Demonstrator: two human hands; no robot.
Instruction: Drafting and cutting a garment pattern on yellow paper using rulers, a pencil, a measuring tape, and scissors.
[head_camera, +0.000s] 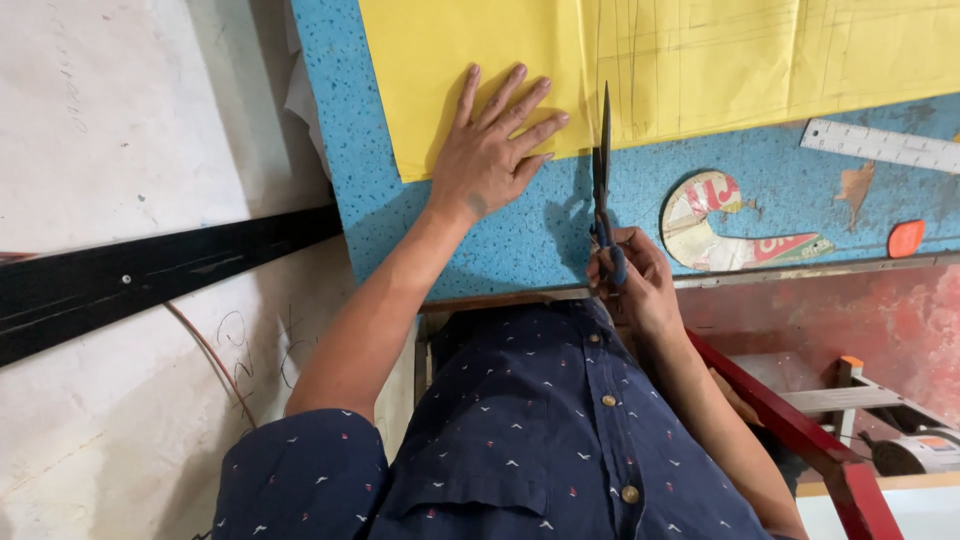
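A large yellow sheet (700, 60) with pencil lines lies on a blue speckled table (520, 230). My left hand (490, 150) rests flat on the sheet's near corner, fingers spread. My right hand (630, 280) grips the handles of dark scissors (602, 170) at the table's front edge. The scissor blades point away from me and meet the near edge of the yellow sheet, just right of my left hand's fingertips.
A curved cardboard template (720, 225) lies on the table right of the scissors. Beyond it are a metal ruler (880, 145) and an orange chalk piece (905, 238). A black strip (150, 275) crosses the white wall on the left. A red frame (790, 420) stands at lower right.
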